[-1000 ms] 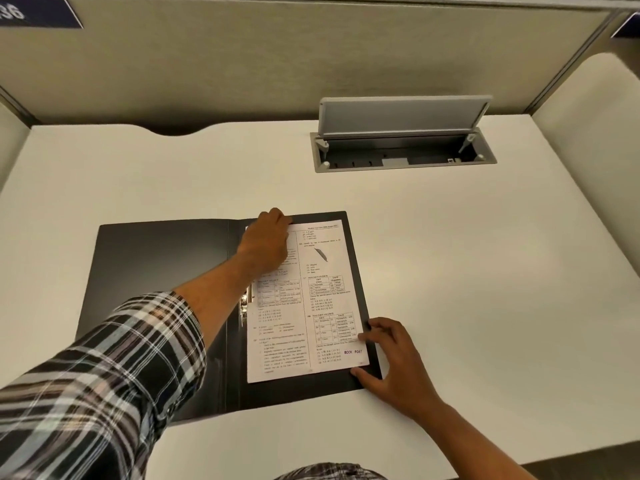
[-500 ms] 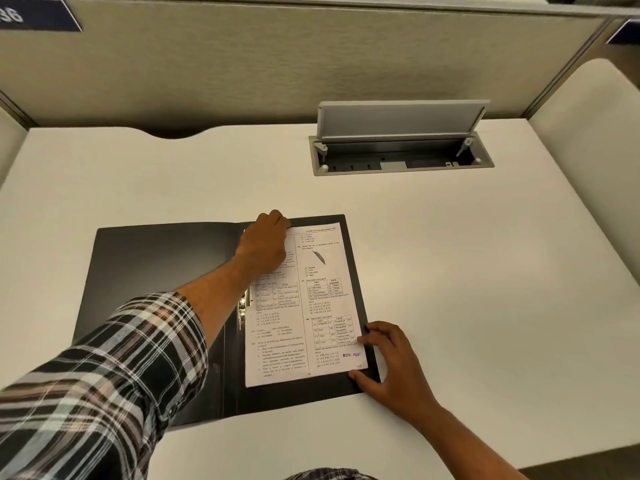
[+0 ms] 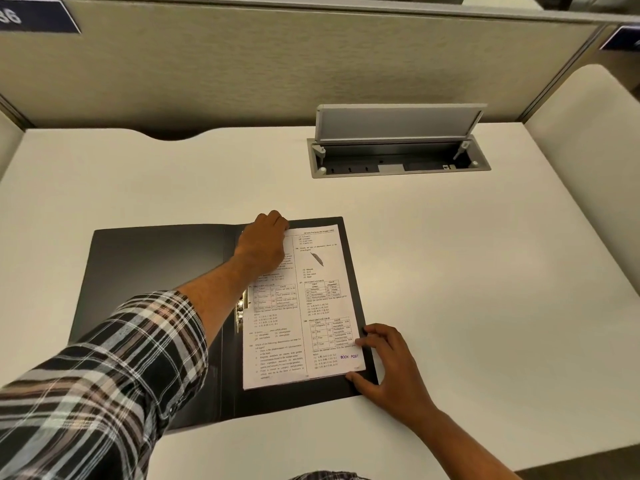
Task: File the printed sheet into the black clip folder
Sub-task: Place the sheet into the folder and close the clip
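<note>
The black clip folder (image 3: 152,271) lies open on the white desk, its left cover bare. On its right half rests the printed sheet (image 3: 311,306), with a metal clip (image 3: 239,315) showing at the sheet's left edge near the spine. My left hand (image 3: 263,242) is curled over the sheet's top left corner and hides it. My right hand (image 3: 388,362) rests at the folder's lower right corner, its fingertips spread and touching the sheet's right edge and bottom corner.
A recessed cable box (image 3: 398,161) with its grey lid raised sits at the back right of the desk (image 3: 485,271). A beige partition (image 3: 277,71) closes the back, and a side panel (image 3: 588,140) stands at the right.
Both hands stay in the same places on the sheet and folder. Only the view has shifted slightly.
</note>
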`<state>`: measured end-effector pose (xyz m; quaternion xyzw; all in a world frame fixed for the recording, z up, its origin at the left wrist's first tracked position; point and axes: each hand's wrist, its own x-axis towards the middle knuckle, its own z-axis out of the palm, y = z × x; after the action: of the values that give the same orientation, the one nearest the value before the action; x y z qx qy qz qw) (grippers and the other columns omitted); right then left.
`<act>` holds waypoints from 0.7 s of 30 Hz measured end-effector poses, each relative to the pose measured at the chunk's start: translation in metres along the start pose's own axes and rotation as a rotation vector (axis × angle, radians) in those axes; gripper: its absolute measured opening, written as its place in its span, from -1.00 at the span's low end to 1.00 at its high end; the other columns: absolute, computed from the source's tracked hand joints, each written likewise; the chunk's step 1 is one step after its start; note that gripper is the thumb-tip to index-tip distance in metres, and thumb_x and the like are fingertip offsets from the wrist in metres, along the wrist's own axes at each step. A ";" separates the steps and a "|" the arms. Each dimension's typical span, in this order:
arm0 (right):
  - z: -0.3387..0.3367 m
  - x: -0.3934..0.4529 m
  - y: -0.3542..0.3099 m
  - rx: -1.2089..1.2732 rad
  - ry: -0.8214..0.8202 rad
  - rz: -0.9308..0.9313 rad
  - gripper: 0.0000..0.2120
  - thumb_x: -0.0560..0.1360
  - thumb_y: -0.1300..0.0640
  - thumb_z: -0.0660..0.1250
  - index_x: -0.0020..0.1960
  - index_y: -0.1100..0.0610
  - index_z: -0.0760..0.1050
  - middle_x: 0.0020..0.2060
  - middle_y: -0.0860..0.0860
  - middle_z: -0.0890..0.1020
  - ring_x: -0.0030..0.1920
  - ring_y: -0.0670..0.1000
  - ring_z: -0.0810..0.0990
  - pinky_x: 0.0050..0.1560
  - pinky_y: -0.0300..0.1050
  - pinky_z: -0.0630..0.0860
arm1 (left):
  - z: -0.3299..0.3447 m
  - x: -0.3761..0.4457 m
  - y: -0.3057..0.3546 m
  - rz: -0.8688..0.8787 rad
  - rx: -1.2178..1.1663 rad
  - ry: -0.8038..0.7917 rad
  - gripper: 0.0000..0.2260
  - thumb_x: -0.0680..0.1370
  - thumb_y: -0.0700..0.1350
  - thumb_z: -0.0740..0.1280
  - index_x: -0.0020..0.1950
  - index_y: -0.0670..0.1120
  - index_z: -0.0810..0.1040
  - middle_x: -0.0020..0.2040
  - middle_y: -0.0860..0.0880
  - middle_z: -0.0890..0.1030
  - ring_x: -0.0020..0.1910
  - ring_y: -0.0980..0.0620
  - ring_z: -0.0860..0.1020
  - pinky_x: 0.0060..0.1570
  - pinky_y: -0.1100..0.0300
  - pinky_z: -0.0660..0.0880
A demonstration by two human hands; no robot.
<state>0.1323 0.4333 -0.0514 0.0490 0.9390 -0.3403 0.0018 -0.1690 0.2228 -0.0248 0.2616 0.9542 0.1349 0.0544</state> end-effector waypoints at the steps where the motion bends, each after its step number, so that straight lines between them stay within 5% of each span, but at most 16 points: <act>1: 0.000 0.000 -0.001 0.002 0.001 0.000 -0.41 0.37 -0.28 0.48 0.31 -0.06 0.49 0.37 -0.13 0.45 0.35 -0.11 0.43 0.32 -0.34 0.45 | 0.000 0.000 0.000 -0.002 0.004 -0.002 -0.70 0.56 -0.15 0.30 0.28 -0.10 0.44 0.22 -0.04 0.47 0.13 -0.04 0.46 0.07 0.00 0.52; 7: -0.009 0.005 -0.007 0.062 -0.051 0.017 -0.34 0.35 -0.28 0.52 0.35 -0.09 0.41 0.37 -0.19 0.43 0.35 -0.14 0.43 0.31 -0.34 0.47 | -0.001 -0.002 0.000 -0.007 -0.016 -0.005 -0.67 0.57 -0.14 0.28 0.34 -0.10 0.42 0.26 -0.06 0.46 0.15 -0.06 0.48 0.10 -0.02 0.53; 12: -0.017 0.040 -0.020 0.271 0.098 0.250 -0.42 0.41 -0.24 0.50 0.34 -0.07 0.42 0.18 -0.21 0.56 0.14 -0.15 0.58 -0.04 -0.31 0.58 | -0.005 -0.022 -0.006 -0.099 -0.133 0.156 -0.59 0.59 -0.16 0.24 0.44 -0.13 0.34 0.36 -0.11 0.42 0.27 -0.12 0.44 0.25 -0.03 0.47; 17: -0.014 0.102 -0.026 0.279 0.128 0.373 -0.54 0.50 -0.10 0.48 0.32 0.04 0.50 0.13 -0.08 0.58 0.04 -0.11 0.58 -0.04 -0.35 0.47 | 0.000 -0.067 -0.020 -0.405 -0.314 0.278 -0.69 0.63 -0.09 0.19 0.37 -0.09 0.37 0.32 -0.12 0.42 0.30 -0.12 0.42 0.22 -0.12 0.49; 21: -0.003 0.134 -0.023 0.190 0.097 0.376 -0.56 0.49 -0.21 0.43 0.27 0.00 0.56 0.12 -0.06 0.63 0.06 -0.05 0.62 0.04 -0.12 0.63 | 0.003 -0.090 -0.027 -0.458 -0.371 0.251 -0.70 0.65 -0.06 0.15 0.36 -0.11 0.41 0.36 -0.12 0.41 0.33 -0.13 0.41 0.25 -0.07 0.47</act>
<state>-0.0029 0.4302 -0.0396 0.2395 0.8761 -0.4182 0.0156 -0.1042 0.1544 -0.0324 0.0070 0.9466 0.3222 0.0121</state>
